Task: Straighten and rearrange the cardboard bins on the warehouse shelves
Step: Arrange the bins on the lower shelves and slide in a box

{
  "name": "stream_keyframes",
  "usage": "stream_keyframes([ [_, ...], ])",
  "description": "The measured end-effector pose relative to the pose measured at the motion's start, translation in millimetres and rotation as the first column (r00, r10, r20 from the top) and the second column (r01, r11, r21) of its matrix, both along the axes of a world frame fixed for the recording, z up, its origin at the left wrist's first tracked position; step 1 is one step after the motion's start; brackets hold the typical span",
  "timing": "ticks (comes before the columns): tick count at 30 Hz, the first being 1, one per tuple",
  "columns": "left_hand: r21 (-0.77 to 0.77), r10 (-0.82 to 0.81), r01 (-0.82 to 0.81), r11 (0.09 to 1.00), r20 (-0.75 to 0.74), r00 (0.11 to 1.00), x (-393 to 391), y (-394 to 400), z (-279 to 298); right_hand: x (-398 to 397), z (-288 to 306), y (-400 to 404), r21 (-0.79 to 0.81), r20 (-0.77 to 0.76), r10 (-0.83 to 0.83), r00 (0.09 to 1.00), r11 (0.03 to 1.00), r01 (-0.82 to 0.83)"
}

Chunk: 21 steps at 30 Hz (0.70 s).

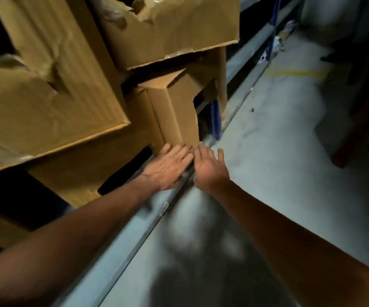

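While both arms reach low, left hand (pixel 168 166) spread flat on small cardboard bin (pixel 174 107), right hand (pixel 210 167) spread beside, unlabelled.

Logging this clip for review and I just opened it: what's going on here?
A person is crouched at a low warehouse shelf, both arms stretched out. The left hand lies flat with straight fingers at the bottom edge of a narrow cardboard box that sticks out below a larger torn box. The right hand is open beside it, at the box's lower corner. Nothing is gripped; it looks like a push.
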<state>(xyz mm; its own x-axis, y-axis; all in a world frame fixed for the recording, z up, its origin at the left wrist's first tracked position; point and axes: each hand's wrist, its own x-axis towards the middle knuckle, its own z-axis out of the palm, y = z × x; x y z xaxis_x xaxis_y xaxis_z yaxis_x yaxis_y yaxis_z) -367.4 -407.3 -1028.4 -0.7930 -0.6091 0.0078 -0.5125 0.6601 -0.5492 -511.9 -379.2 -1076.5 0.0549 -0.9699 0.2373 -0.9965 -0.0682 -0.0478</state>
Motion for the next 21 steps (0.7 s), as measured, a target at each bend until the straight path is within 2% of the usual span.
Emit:
stream_keyframes([
  [2, -0.114, -0.009, 0.025, 0.993, 0.141, 0.990, -18.4, -19.3, -13.9, -0.8, -29.7, -9.0, 0.022, 0.029, -0.067, 0.997, 0.998, 0.067],
  [4, -0.165, 0.047, -0.001, 0.986, 0.275, 0.960, -38.2, -37.4, -22.6, -3.4, -61.9, -15.4, 0.031, 0.071, -0.087, 0.994, 0.996, 0.085],
  [7, -0.323, 0.229, -0.090, 0.942, 0.424, 0.876, -57.6, -63.3, -25.7, -21.7, -95.6, -26.9, 0.012, -0.006, -0.013, 1.000, 1.000, 0.013],
  [8, -0.387, 0.299, -0.121, 0.914, 0.443, 0.845, -58.5, -70.0, -23.8, -32.0, -96.5, -32.4, 0.029, -0.029, -0.004, 1.000, 1.000, 0.005],
  [9, -0.433, 0.348, -0.143, 0.890, 0.444, 0.826, -60.4, -75.6, -20.2, -43.4, -90.2, -35.9, 0.047, 0.022, -0.036, 0.999, 0.998, 0.035],
  [12, -0.502, 0.387, -0.116, 0.857, 0.480, 0.787, -72.2, -83.3, -1.8, -64.8, -51.8, -27.0, 0.011, 0.325, -0.202, 0.924, 0.978, 0.210],
  [13, -0.509, 0.382, -0.095, 0.856, 0.497, 0.779, -77.6, -82.7, 6.7, -62.5, -41.2, -18.8, -0.029, 0.347, -0.201, 0.916, 0.974, 0.224],
  [15, -0.493, 0.373, -0.091, 0.865, 0.512, 0.774, -88.5, -81.8, 19.4, -51.7, -31.8, -2.9, -0.102, 0.279, -0.107, 0.954, 0.985, 0.140],
  [18, -0.450, 0.371, -0.129, 0.883, 0.506, 0.778, -98.2, -74.9, 24.3, -43.5, -28.8, 4.0, -0.104, 0.258, 0.013, 0.966, 0.994, 0.014],
  [21, -0.440, 0.354, -0.141, 0.887, 0.451, 0.819, -98.4, -68.6, 22.4, -50.5, -22.3, -4.9, -0.093, 0.418, -0.005, 0.908, 0.994, 0.049],
])
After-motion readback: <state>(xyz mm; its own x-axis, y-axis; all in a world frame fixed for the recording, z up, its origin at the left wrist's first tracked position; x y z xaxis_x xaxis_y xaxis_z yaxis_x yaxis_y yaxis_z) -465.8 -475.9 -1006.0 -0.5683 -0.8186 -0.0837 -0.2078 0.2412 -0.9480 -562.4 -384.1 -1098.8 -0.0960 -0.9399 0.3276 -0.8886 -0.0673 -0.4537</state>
